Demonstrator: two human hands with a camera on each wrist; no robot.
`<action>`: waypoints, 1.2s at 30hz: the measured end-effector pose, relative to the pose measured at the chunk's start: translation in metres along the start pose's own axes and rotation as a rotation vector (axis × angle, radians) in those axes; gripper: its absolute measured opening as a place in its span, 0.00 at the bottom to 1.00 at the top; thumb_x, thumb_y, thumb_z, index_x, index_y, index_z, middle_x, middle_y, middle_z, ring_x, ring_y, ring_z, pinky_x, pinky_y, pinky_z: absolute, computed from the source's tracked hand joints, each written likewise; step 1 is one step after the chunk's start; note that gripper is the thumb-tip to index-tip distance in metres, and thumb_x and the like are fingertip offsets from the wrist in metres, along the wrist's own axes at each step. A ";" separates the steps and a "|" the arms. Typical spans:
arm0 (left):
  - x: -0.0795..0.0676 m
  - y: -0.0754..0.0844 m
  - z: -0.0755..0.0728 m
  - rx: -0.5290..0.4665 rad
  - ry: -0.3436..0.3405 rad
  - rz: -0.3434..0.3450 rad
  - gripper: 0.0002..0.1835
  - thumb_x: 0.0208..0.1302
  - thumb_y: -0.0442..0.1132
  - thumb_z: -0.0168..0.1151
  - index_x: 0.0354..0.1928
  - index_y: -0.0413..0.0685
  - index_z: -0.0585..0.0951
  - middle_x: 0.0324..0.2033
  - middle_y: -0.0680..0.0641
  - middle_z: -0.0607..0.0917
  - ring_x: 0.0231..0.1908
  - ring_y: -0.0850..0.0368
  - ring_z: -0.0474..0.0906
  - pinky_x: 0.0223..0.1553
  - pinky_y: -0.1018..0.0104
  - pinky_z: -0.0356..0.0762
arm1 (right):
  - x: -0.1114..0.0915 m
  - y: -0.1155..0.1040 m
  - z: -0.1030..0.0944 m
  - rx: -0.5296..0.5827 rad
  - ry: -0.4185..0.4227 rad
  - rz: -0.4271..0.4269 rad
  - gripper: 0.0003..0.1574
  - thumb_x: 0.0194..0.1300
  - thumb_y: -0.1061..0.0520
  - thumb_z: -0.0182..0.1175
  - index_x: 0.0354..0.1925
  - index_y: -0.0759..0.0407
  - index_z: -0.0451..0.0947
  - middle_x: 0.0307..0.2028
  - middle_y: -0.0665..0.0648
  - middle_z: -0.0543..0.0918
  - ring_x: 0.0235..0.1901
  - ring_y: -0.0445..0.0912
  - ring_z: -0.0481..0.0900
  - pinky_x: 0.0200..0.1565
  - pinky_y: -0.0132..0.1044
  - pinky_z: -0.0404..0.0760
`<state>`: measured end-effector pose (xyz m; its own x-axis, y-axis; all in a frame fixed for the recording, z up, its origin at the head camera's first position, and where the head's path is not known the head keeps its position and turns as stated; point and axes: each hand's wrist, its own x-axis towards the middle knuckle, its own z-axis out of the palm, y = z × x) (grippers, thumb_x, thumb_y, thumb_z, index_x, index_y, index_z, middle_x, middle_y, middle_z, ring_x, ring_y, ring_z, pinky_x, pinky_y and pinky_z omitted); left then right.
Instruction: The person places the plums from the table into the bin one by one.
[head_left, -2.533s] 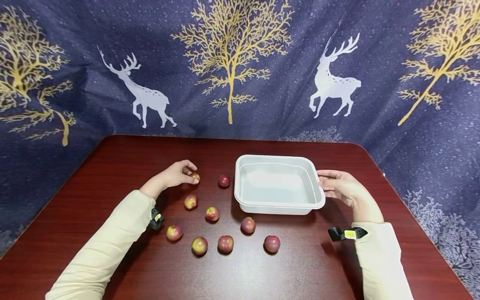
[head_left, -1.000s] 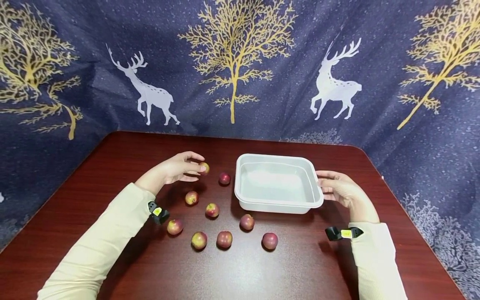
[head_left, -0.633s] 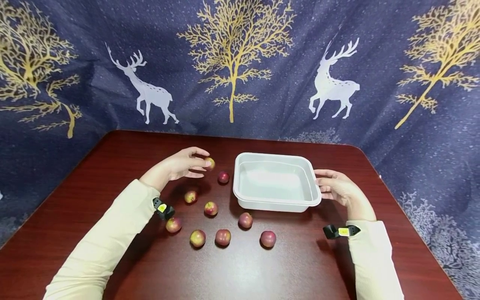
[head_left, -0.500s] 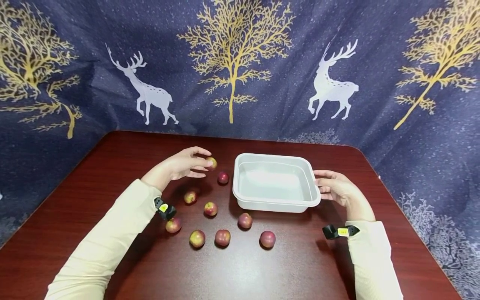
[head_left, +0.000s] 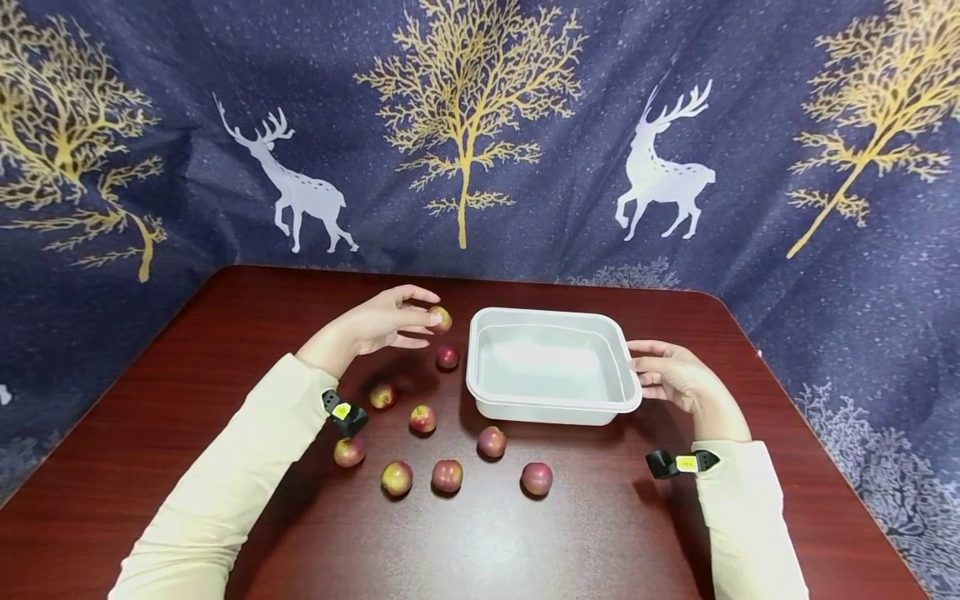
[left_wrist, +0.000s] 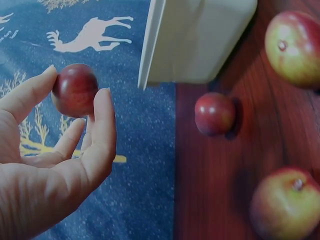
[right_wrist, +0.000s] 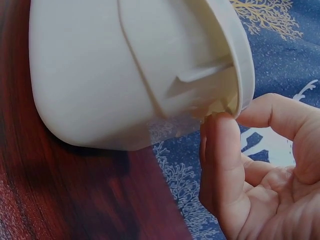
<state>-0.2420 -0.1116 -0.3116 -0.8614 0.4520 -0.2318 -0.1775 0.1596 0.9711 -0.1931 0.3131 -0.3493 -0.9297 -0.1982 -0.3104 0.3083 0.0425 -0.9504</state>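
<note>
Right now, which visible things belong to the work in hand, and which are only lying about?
In the work:
left hand, pinching a fruit
right hand, holding the white tub
probably the eight loose fruits

Background only:
table
deer-printed cloth
wrist cameras

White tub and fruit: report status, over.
Left hand pinching fruit left of tub. Right hand gripping tub. Tub empty; nothing visibly in the way.

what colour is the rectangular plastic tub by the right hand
White all over; the tub shows best in the head view.
</note>
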 end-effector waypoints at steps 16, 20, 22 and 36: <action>0.018 0.011 0.029 0.019 -0.056 -0.003 0.28 0.64 0.33 0.60 0.64 0.40 0.63 0.50 0.40 0.77 0.52 0.44 0.77 0.53 0.52 0.77 | -0.001 -0.001 0.001 -0.029 0.014 -0.001 0.24 0.63 0.68 0.53 0.57 0.60 0.64 0.26 0.46 0.84 0.23 0.38 0.81 0.30 0.31 0.83; 0.023 0.013 0.036 0.008 -0.074 -0.003 0.28 0.63 0.33 0.60 0.64 0.40 0.64 0.52 0.38 0.75 0.48 0.49 0.79 0.54 0.50 0.76 | 0.000 0.001 0.000 -0.029 0.006 -0.011 0.25 0.62 0.66 0.57 0.57 0.61 0.64 0.26 0.47 0.84 0.24 0.38 0.82 0.31 0.32 0.84; 0.025 0.015 0.041 -0.001 -0.077 -0.006 0.28 0.63 0.32 0.60 0.63 0.39 0.64 0.51 0.38 0.75 0.47 0.51 0.79 0.54 0.49 0.76 | 0.001 0.004 -0.003 -0.022 -0.021 -0.031 0.25 0.60 0.63 0.61 0.55 0.58 0.67 0.26 0.47 0.85 0.25 0.38 0.83 0.32 0.32 0.84; 0.042 0.017 0.069 -0.036 -0.136 -0.029 0.27 0.63 0.31 0.60 0.63 0.40 0.65 0.49 0.41 0.76 0.49 0.50 0.78 0.55 0.50 0.76 | 0.000 0.002 -0.002 -0.003 -0.037 -0.013 0.16 0.65 0.66 0.54 0.50 0.58 0.69 0.29 0.48 0.86 0.29 0.40 0.84 0.34 0.33 0.84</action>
<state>-0.2481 -0.0300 -0.3090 -0.7836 0.5628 -0.2629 -0.2202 0.1441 0.9647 -0.1925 0.3150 -0.3513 -0.9255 -0.2346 -0.2973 0.2959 0.0422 -0.9543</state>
